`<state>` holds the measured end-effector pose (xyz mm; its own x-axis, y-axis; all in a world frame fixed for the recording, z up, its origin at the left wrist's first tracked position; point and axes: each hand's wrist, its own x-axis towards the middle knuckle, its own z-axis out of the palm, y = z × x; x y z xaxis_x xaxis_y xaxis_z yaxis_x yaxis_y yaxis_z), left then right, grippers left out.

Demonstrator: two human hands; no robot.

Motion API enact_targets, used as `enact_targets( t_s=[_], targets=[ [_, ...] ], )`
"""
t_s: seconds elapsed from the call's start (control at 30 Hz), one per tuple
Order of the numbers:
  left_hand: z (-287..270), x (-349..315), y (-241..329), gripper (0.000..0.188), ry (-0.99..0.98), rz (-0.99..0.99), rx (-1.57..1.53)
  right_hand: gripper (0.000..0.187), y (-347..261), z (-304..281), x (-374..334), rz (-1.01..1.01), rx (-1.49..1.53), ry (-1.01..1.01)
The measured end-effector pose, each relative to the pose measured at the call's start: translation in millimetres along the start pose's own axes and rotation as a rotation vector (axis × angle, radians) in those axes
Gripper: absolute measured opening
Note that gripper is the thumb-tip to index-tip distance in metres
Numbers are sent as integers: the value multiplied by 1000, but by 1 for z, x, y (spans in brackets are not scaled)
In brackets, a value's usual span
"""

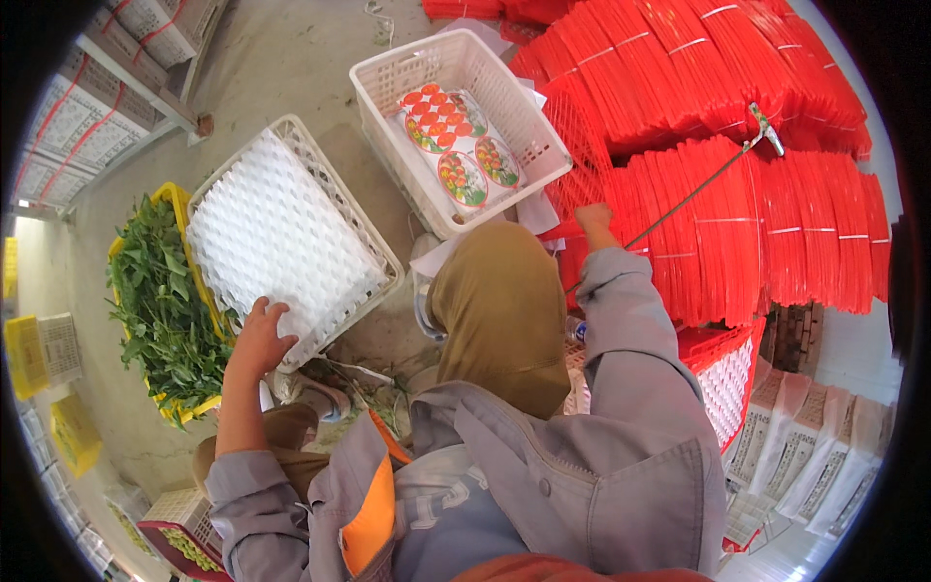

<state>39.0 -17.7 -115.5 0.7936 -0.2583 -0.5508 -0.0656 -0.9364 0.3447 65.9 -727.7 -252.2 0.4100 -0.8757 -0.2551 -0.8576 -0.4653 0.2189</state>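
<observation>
My left hand (260, 339), fingers spread, is over the near edge of the white dimpled packing sheets (286, 228), with nothing visible in its grasp. These sheets fill a pale plastic crate (388, 254) on my left. My right hand (594, 219) is closed at the lower edge of a red mesh sheet (582, 145), beside the bundled red stacks; its fingertips are partly hidden. Ahead of my knee, a white basket (451, 225) holds printed labels (461, 177) with round vegetable pictures.
A yellow crate of leafy greens (165, 301) stands at far left. Tall red bundles (698, 213) tied with white bands rise on the right, a thin metal rod (690, 199) crossing before them. Strapped cartons (82, 126) sit upper left; more crates line the left.
</observation>
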Motion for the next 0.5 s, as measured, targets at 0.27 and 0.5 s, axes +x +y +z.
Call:
enact_targets(
  t_s=[0.27, 0.5],
  targets=[
    [4, -7, -1, 65, 32, 29, 17, 39, 40, 5, -6, -27, 201, 423],
    [1, -3, 2, 62, 31, 18, 4, 34, 34, 9, 14, 15, 79, 376]
  ],
)
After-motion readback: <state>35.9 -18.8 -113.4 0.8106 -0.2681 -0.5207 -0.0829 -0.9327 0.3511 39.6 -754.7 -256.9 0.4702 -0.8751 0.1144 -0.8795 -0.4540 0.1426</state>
